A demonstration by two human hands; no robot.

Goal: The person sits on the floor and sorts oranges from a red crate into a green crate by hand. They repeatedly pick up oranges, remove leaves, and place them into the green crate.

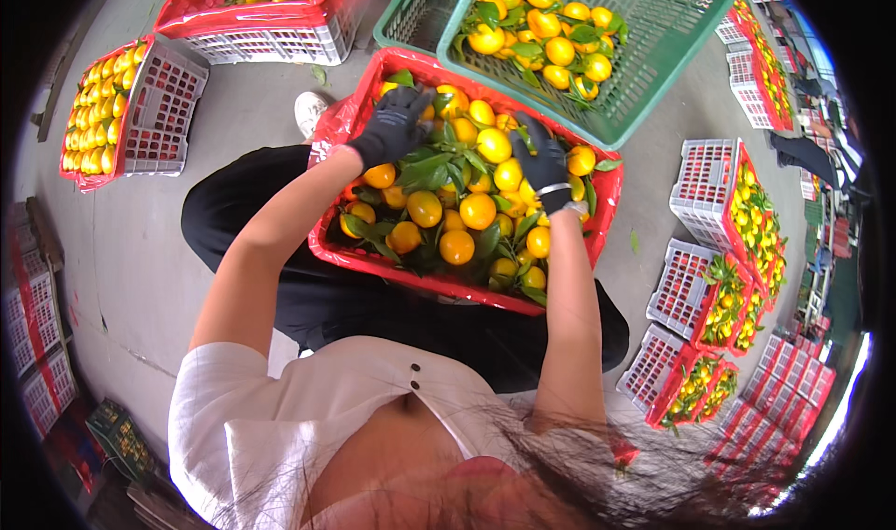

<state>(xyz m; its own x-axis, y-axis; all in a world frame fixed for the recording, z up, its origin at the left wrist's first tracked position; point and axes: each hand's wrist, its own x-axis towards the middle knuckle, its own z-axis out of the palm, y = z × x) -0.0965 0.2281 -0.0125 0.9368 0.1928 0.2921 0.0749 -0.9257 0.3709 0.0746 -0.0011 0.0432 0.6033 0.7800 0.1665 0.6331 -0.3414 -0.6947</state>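
Before me stands a crate lined with red plastic film, filled with orange citrus fruit and green leaves. My left hand, in a dark glove, lies on the fruit at the crate's far left; its fingertips are blurred beside a fruit. Over the right part of the same crate is my right hand, also gloved, fingers pointing away from me with a small green leaf beside them. Whether either hand grips a fruit cannot be told.
A green plastic crate with more leafy citrus overlaps the far edge, another green crate beside it. Red-lined crates of fruit stand at left, far left and right. At the far right a person is partly visible.
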